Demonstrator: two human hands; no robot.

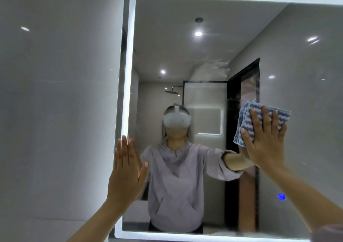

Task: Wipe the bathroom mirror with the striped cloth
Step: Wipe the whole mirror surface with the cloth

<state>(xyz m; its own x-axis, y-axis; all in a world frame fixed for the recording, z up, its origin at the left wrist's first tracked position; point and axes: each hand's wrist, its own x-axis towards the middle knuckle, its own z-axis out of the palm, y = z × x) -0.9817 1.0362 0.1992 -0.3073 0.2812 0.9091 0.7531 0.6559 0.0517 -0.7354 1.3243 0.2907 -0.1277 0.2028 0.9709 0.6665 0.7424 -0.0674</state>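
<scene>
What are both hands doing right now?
Left hand: open, flat by the mirror's lit left edge, holding nothing.
Right hand: open, palm pressing the striped cloth against the mirror.

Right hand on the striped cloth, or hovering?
Touching. Head view: the right hand lies flat on the striped cloth, fingers spread over it, pressing it to the mirror.

The mirror is smooth reflective glass, the striped cloth ribbed fabric, the wall glossy.
</scene>
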